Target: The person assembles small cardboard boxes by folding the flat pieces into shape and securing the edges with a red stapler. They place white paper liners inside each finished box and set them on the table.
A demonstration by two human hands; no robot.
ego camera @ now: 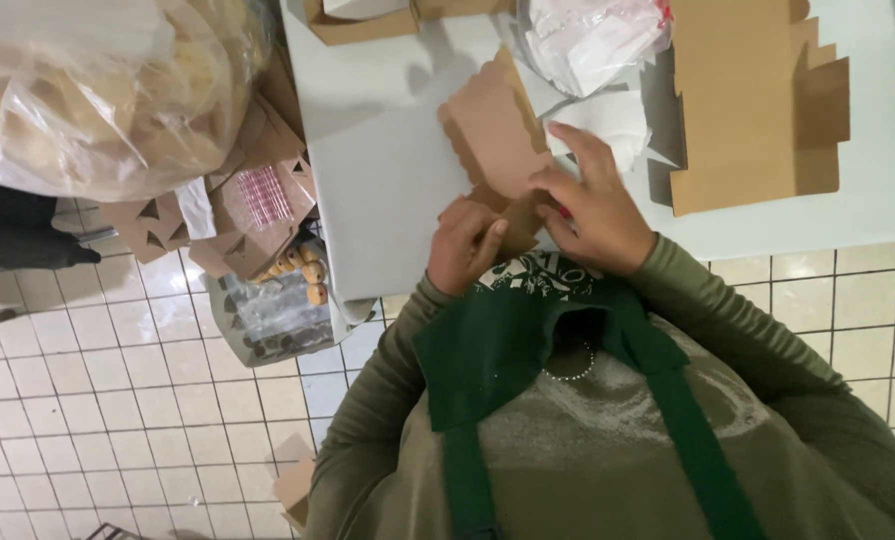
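Observation:
A flat brown cardboard box blank [493, 130] with a scalloped edge lies at the near edge of a pale table [388, 170]. My left hand [465, 245] pinches its lower corner with curled fingers. My right hand [593, 205] presses down on the same lower part, fingers spread over the cardboard. A bit of red shows under my right hand; what it is cannot be told. A white paper piece [613, 120] lies just beyond my right hand.
A larger unfolded cardboard box [748, 100] lies at the right of the table. A clear plastic bag of white items [588, 35] sits at the back. Left of the table are a big plastic bag [98, 90], stacked cardboard pieces [253, 205] and a tiled floor [118, 400].

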